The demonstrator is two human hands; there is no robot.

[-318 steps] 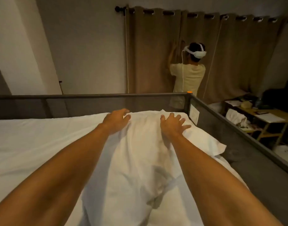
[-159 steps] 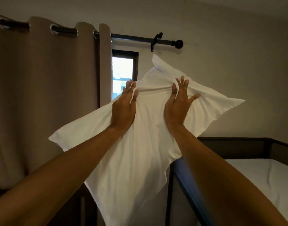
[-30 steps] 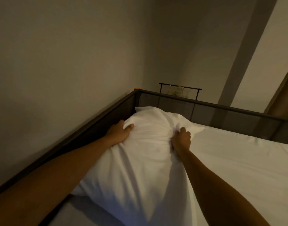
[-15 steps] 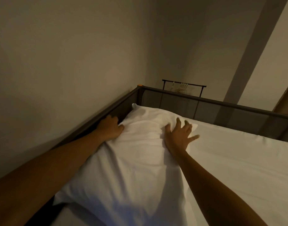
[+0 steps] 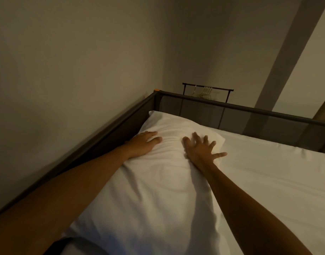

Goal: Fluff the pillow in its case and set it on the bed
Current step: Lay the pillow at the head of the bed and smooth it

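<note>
**Pillow down on bed, final pat-down**

Plump white pillow in a plain white cotton case (image 5: 158, 181) lies flat on the white-sheeted mattress of the bed (image 5: 268, 181), along its left side, far corner tucked into the far-left corner of the dark metal bed frame with mesh panels (image 5: 250, 109). It looks full and fairly even; some creases between the two hands.

Left hand (image 5: 143, 144) rests palm-down on the far-left part of the pillow, fingers extended and close together, gripping nothing. Right hand (image 5: 200, 150) is flat on the pillow's far-right edge, fingers splayed wide, little finger reaching toward the sheet; slightly blurred, holding nothing. Both press on the case and do not pinch it.

Progress, judging by the layout: pillow is already set on the bed at the far end, so placement looks done. Fluffing seems done too, given the loft. Likely left: smooth the creases, square up the near end, lift the hands off.

Behind the frame, a thin black clothes rail with pale hangers (image 5: 205, 90) stands against the grey wall.
</note>
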